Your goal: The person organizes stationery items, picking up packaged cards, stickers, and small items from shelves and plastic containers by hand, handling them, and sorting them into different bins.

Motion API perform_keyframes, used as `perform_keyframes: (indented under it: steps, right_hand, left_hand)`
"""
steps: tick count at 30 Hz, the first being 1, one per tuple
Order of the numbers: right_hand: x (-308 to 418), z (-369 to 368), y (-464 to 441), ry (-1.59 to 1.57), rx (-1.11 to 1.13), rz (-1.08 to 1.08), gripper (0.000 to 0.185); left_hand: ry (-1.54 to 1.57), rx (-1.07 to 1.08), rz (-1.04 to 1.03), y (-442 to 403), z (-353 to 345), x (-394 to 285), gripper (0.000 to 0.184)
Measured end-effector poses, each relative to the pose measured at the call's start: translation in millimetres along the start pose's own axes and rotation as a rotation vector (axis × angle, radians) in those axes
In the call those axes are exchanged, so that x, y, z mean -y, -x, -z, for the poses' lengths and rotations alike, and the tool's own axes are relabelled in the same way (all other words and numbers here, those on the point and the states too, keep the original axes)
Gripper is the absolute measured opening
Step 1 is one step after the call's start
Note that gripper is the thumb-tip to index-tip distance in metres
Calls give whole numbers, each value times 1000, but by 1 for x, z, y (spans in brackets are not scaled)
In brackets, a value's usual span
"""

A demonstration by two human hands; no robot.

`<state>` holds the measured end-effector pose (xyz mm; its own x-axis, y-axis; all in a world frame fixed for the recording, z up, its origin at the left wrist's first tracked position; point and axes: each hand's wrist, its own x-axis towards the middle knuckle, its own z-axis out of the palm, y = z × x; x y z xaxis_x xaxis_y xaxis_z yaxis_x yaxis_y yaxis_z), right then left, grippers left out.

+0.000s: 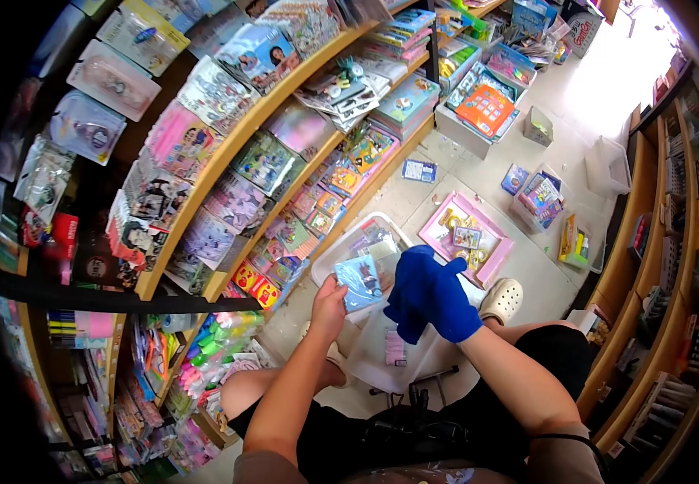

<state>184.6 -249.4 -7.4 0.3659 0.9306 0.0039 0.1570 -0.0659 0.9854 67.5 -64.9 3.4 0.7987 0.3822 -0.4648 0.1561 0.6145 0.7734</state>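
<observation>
My left hand (331, 308) is bare and pinches the lower left edge of a flat blue packet (358, 282) in clear wrapping, with a printed picture on its front. A thick blue glove (450, 300) covers my right hand (434, 294), which is raised just right of the packet, apart from it. Its fingers look curled into a bulky bunch; whether a cloth of the same blue is held there I cannot make out. Below both hands stands a translucent plastic bin (365, 359) with a small pink pack (395, 348) inside. Behind the packet is another clear bin (390, 222) with wrapped items.
A pink tray (498, 260) with small items lies on the floor ahead. Beyond are a clear basket (531, 218) of packets, an empty clear bin (607, 167) and a grey box (456, 125). Stocked shelves (260, 105) line the left, and wooden shelves (632, 298) the right.
</observation>
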Motion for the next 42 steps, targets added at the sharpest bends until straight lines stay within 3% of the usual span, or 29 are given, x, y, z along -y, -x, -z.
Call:
perform_keyframes:
  steps: [4,5,7,9,10,13,16,18,20,22,23,24,26,28,29,31,32,33,36,38,39,40,42]
  right_hand:
    - [-74,23,-11,-1554,13,-114,43]
    - [-41,29,-10,-2026,-191,-304,41]
    - [-6,46,-13,-2482,-323,-525,29]
    - [-55,63,-14,-2595,37,-385,25]
    - [-67,70,-16,-2617,162,-353,22]
    - [-35,96,-15,-2630,-30,-405,18]
    - [-82,92,-20,-2771,-148,-451,16]
    - [-39,96,-44,-2587,-345,-496,17]
    - [-18,95,-55,-2272,-406,-558,18]
    - [-23,78,-59,-1954,-301,-618,19]
    - [-26,68,-62,-1796,-246,-638,19]
    - [-29,58,-66,-1639,-191,-654,19]
    - [-24,47,-83,-1653,213,-533,21]
    - [-25,55,-69,-2001,-127,-772,22]
    - [-35,65,-57,-2189,29,-684,30]
    - [-36,97,-60,-1952,-137,-860,35]
    - [-41,95,-57,-2078,-112,-820,37]
    - [-45,93,-54,-2203,-79,-783,40]
    - [-45,82,-52,-2401,-98,-758,41]
    - [-50,59,-57,-2162,-108,-802,31]
    - [-36,49,-67,-2113,27,-767,29]
    - [-22,50,-66,-2014,26,-751,31]
    - [-28,55,-64,-1813,26,-726,33]
  left_hand:
    - [-97,88,-30,43,-50,-31,27]
    - [-88,111,-55,54,-65,-38,27]
    - [-107,162,-160,66,-85,-42,23]
    - [74,106,-134,65,-94,-37,24]
    - [164,75,-120,65,-96,-36,25]
    - [302,172,-131,49,-81,-29,44]
    - [319,185,-205,41,-84,-44,59]
    - [377,115,-251,33,-89,-54,61]
    - [371,153,-148,31,-86,-46,64]
    - [357,267,8,31,-73,-26,68]
    - [302,167,-35,41,-90,-21,64]
    - [398,72,91,48,-99,-15,68]
    - [363,100,138,53,-98,-16,68]
    - [435,119,166,51,-93,-19,68]
    - [469,128,176,49,-90,-24,68]
    - [458,202,57,46,-87,-39,68]
    - [455,241,-2,44,-88,-42,68]
    - [705,163,99,42,-88,-38,67]
    - [534,196,135,48,-88,-38,67]
    - [467,133,182,49,-88,-29,68]
    - [484,133,235,53,-89,-29,68]
    - [500,135,286,55,-91,-30,68]
    - [488,130,218,54,-93,-31,66]
